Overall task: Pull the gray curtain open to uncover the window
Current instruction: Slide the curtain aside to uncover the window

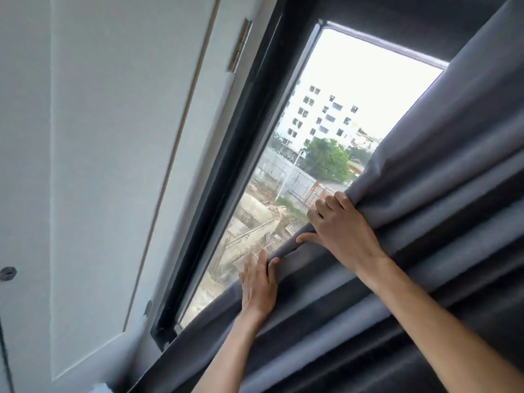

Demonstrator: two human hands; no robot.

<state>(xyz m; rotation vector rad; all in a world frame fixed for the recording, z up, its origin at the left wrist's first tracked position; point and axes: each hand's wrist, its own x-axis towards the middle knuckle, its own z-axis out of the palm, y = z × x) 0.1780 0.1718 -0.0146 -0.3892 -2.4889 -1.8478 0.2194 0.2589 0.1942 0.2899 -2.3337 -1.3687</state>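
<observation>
The view is strongly tilted. A gray curtain (425, 211) hangs in thick folds across the right side and covers part of the window (326, 114). A strip of glass shows a white building, a tree and a building site outside. My right hand (340, 225) grips the curtain's leading edge, fingers curled over the fold. My left hand (259, 282) holds the same edge lower down, thumb pinching the cloth and fingers behind it against the glass.
A dark window frame (226, 177) borders the glass on the left. Beside it stands a white panelled door or cabinet (99, 165) with a metal hinge (241, 43) and a round fitting (8, 273).
</observation>
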